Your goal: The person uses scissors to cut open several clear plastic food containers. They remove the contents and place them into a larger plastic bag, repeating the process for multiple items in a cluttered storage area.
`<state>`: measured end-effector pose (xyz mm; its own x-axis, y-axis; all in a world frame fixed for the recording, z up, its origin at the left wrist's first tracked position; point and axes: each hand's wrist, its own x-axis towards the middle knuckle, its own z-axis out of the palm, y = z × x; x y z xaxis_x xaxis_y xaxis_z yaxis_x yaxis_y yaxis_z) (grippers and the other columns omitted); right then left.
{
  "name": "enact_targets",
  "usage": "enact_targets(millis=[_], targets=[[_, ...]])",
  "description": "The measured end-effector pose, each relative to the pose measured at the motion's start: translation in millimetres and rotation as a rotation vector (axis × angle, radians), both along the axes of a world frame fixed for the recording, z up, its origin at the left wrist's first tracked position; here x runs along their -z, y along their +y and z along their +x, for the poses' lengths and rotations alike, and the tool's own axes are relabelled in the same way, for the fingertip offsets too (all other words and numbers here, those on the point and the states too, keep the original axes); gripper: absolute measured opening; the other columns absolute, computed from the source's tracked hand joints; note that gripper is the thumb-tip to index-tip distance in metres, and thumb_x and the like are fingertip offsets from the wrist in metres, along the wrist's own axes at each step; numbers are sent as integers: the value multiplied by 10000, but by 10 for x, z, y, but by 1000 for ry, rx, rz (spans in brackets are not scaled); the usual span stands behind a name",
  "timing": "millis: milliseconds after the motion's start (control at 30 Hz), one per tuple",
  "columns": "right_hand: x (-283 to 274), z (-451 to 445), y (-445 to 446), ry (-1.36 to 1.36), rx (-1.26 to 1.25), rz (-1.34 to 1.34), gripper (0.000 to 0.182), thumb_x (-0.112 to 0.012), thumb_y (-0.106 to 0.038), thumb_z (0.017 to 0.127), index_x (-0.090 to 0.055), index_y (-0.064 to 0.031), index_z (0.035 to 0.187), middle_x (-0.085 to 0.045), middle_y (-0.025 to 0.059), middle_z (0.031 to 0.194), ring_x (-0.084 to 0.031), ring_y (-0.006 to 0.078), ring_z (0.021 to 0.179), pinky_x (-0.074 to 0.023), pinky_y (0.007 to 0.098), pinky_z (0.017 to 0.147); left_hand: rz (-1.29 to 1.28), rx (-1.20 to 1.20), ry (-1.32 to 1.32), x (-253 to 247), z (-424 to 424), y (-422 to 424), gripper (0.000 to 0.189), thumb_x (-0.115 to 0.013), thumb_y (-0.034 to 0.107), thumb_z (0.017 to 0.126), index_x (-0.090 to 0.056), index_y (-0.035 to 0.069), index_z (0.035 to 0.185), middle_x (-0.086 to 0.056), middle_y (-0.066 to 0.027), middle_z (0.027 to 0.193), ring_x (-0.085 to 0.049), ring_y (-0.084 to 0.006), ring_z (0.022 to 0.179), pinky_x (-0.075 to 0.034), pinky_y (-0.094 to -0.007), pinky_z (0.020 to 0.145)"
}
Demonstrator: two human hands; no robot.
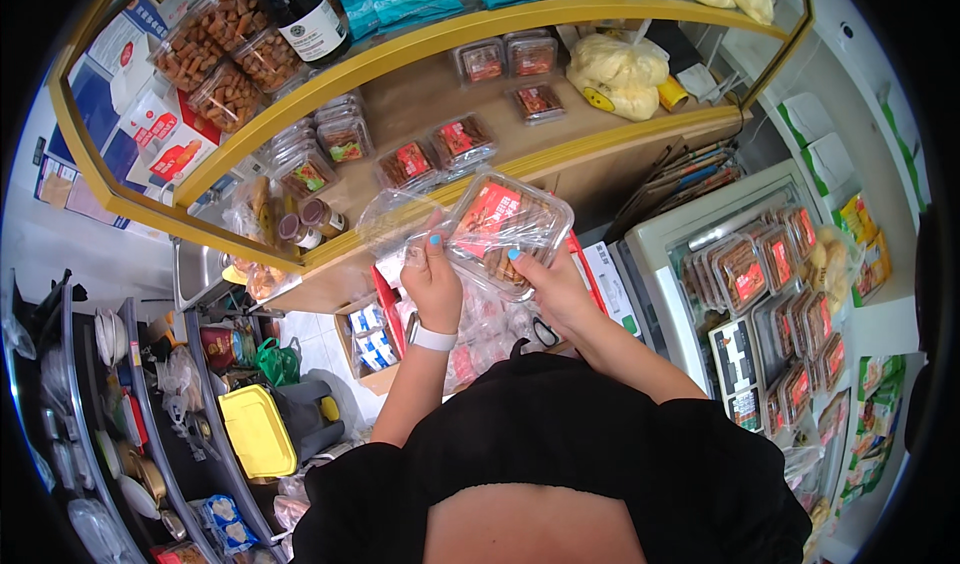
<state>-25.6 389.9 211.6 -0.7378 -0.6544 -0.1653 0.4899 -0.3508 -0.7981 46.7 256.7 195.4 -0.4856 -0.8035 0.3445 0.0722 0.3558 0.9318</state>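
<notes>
A clear plastic food box (502, 226) with brown snack sticks inside and a red label on its lid is held up in front of the counter. My right hand (559, 282) grips its lower right side, thumb on top. My left hand (435, 279), with a white watch band at the wrist, pinches thin clear plastic film (390, 222) at the box's left side. The film spreads to the left and partly over the lid; whether it is a bag or a sheet I cannot tell. Similar boxes (461, 140) stand on the wooden counter just beyond.
A yellow-edged glass shelf (420, 20) spans above the counter. Two brown jars (324, 219) stand at its left end. Below my hands is an open carton of wrapped packs (480, 324). More boxes (739, 271) sit on a freezer at right. A yellow-lidded bin (257, 433) stands at left beside shelving.
</notes>
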Motion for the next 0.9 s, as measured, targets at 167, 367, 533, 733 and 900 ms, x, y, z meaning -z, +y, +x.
enact_targets(millis=[167, 367, 533, 733, 900], targets=[[-157, 55, 19, 76, 27, 68, 450, -551, 5, 803, -343, -22, 1200, -507, 77, 1099, -517, 149, 989, -440, 297, 844, 100, 37, 161, -77, -14, -38, 247, -440, 155, 934, -542, -32, 809, -589, -14, 817, -403, -35, 647, -336, -186, 566], [-295, 63, 34, 148, 2, 124, 479, -531, 8, 811, -309, -29, 1234, -499, 70, 1100, -512, 141, 984, -437, 293, 844, 206, 102, 263, -224, 49, -121, 263, -460, 200, 936, -533, 7, 773, -602, -39, 835, -397, -33, 629, -343, -192, 578], [-303, 0, 26, 204, -43, 76, 476, -542, -9, 817, -325, -29, 1240, -499, 71, 1113, -508, 135, 984, -430, 286, 843, 280, 94, 273, -311, 141, -195, 283, -471, 250, 934, -519, 47, 741, -545, 19, 740, -392, -26, 629, -319, -182, 603], [-421, -258, 67, 362, -244, 93, 521, -531, -72, 847, -315, -20, 1319, -466, 71, 1227, -449, 135, 1103, -360, 275, 933, 464, 154, 344, -477, 276, -293, 261, -483, 262, 926, -539, 78, 749, -487, 47, 611, -403, -19, 515, -302, -170, 473], [-476, -513, 250, 486, -510, 133, 585, -527, -92, 824, -300, -25, 1359, -406, 72, 1325, -390, 148, 1189, -314, 291, 987, 287, 80, 107, -582, 282, -478, 227, -470, 218, 924, -573, 69, 788, -496, 30, 566, -419, -50, 466, -333, -213, 428]])
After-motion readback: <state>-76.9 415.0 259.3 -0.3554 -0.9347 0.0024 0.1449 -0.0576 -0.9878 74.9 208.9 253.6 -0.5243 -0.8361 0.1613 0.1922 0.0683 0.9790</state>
